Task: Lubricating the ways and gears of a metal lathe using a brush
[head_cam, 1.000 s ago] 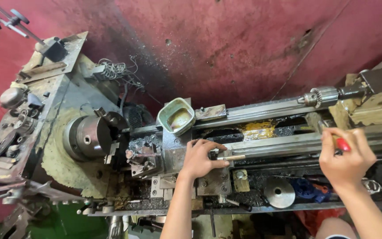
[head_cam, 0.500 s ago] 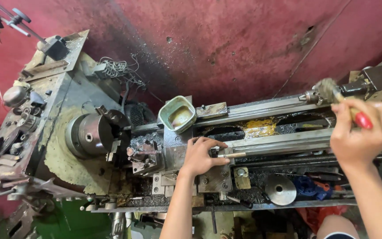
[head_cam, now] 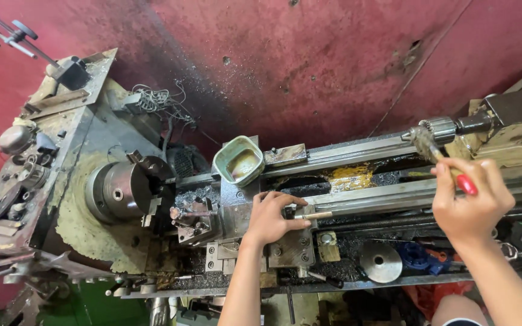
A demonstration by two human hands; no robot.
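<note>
R hand (head_cam: 469,205) (brush (head_cam: 439,157)) at chuck (head_cam: 439,128)

Left hand (head_cam: 272,218) rests flat; right hand (head_cam: 471,204) raised, grip closed.

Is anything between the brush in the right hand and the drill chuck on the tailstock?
Nothing visible: the right hand holds the red-handled brush with its bristles right at the drill chuck.

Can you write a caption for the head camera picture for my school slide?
Left hand rests on a grimy metal lathe's carriage while the right hand holds a red-handled brush near the drill chuck.
</note>
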